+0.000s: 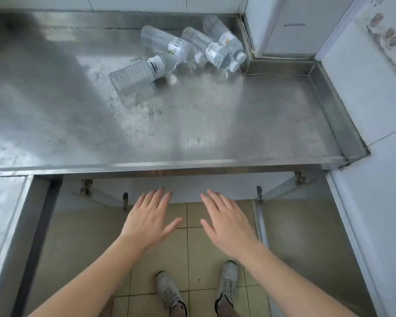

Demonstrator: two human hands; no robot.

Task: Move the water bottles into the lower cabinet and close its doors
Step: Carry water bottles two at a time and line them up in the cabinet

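Both hands, left hand (149, 217) and right hand (226, 221), spread flat, hold nothing; counter edge (169, 167) lies beyond fingertips, 4 water bottles (181, 51) farther back.

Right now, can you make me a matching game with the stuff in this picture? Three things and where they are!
Things:
1. water bottles
2. left hand
3. shoes

Places:
A. on the tiled floor
B. lying on the steel counter, back right corner
C. spread open, below the counter's front edge

Pairs: 1-B, 2-C, 3-A
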